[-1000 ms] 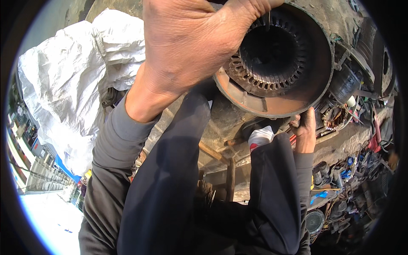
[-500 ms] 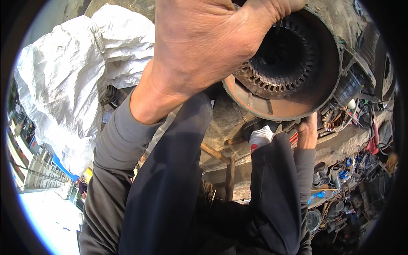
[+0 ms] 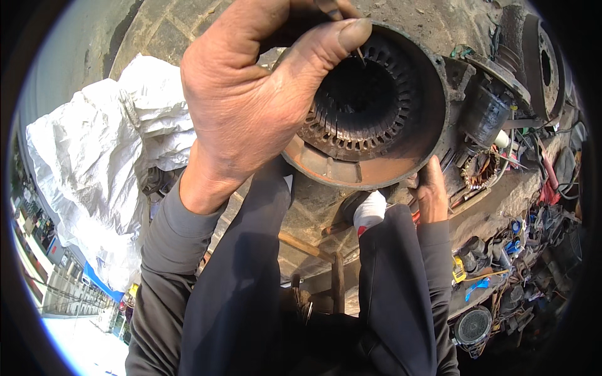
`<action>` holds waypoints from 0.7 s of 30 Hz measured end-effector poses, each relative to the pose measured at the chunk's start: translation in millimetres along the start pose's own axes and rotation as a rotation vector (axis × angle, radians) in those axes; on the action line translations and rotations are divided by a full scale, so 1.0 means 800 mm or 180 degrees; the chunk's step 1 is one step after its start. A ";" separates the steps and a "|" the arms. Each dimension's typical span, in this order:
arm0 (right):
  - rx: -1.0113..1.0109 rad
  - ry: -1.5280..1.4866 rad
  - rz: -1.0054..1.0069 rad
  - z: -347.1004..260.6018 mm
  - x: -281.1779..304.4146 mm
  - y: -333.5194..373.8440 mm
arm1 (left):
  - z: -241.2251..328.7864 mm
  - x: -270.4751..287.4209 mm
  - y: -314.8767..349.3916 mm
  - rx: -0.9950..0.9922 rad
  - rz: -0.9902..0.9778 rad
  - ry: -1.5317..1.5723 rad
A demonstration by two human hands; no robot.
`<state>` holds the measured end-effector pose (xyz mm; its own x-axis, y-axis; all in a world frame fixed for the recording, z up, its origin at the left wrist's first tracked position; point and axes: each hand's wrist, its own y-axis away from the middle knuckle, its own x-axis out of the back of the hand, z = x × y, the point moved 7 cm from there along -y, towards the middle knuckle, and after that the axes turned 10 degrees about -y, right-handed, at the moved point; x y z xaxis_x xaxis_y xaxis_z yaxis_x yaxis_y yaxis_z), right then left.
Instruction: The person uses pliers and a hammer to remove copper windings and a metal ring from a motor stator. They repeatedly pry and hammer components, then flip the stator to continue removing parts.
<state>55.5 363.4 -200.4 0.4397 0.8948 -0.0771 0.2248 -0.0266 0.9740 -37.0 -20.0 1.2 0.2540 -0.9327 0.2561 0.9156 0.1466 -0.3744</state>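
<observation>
Rough, stained concrete ground (image 3: 401, 12) lies under everything, seen from above. At its middle sits a round motor stator (image 3: 370, 106), a rusty orange-brown metal shell whose bore is ringed with dark, evenly slotted laminations; it rests just above the person's knees. The left hand (image 3: 251, 106) covers the stator's left rim, its fingers (image 3: 342, 37) curled and pressed together, pinching a thin wire-like piece at the slots; what it is stays too small to tell. The right hand (image 3: 431, 194) grips the shell's lower right edge, fingers wrapped beneath the rim and mostly hidden. Dark trousers (image 3: 251, 288) and a white shoe (image 3: 370, 210) fill the lower view. Left lies a crumpled white woven sack (image 3: 94, 163). Right, a black cylindrical part (image 3: 486, 116), a copper-wound coil (image 3: 480, 172) and scattered tools (image 3: 501, 263) crowd the ground.
</observation>
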 end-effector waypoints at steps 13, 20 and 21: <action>-0.0312 -0.0160 -0.0549 0.007 -0.003 -0.003 | 0.018 -0.020 -0.016 0.0436 -0.0042 -0.0317; -0.0416 -0.0165 -0.0706 0.009 0.000 -0.008 | 0.015 -0.036 -0.016 0.0517 -0.0151 -0.0252; -0.0443 -0.0171 -0.0701 0.010 0.000 -0.009 | 0.013 -0.039 -0.015 0.0561 -0.0190 -0.0252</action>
<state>61.2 360.2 -208.8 0.4398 0.8473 -0.2979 0.2000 0.2310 0.9522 -52.5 10.8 7.4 0.2150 -0.9137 0.3449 0.9684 0.1538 -0.1964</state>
